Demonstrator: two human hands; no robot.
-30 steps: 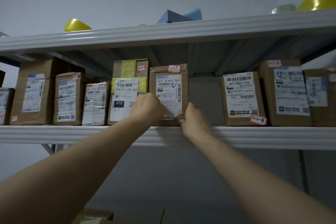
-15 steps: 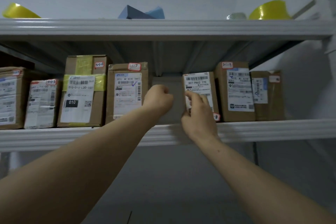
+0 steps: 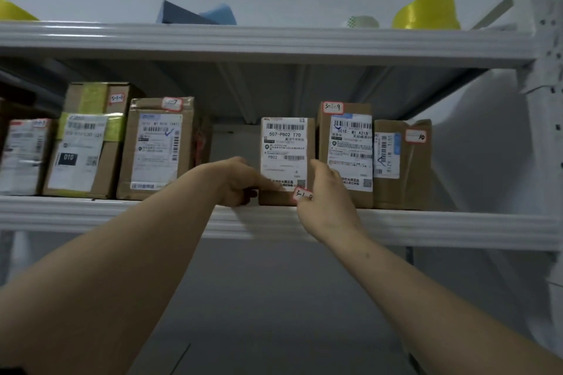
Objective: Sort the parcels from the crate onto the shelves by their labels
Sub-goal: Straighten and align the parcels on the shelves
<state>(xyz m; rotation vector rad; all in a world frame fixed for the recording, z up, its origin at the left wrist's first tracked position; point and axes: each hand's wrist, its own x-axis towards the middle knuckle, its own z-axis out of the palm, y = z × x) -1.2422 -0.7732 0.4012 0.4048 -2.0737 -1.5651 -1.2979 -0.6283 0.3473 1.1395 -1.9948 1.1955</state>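
Observation:
A brown parcel [image 3: 285, 146] with a white label reading 507-P802 T70 and a red-edged tag 3-1-8 stands on the grey metal shelf [image 3: 426, 228]. My left hand [image 3: 240, 183] grips its lower left corner with curled fingers. My right hand [image 3: 324, 198] rests against its lower right edge, partly over the neighbouring parcel tagged 3-1-9 [image 3: 347, 137]. To the left, past a gap, stands the parcel tagged 3-1-7 [image 3: 155, 149]. The crate is out of view.
More parcels line the shelf: one tagged 3-1-6 [image 3: 85, 146] at the left, one tagged 10 [image 3: 408, 167] at the right. Yellow tape rolls [image 3: 426, 12] and a blue item [image 3: 195, 14] lie on the upper shelf. The rack's upright [image 3: 545, 131] stands far right.
Both hands left the parcel tagged 3-1-7 and moved right to the parcel tagged 3-1-8. The view has panned right along the shelf.

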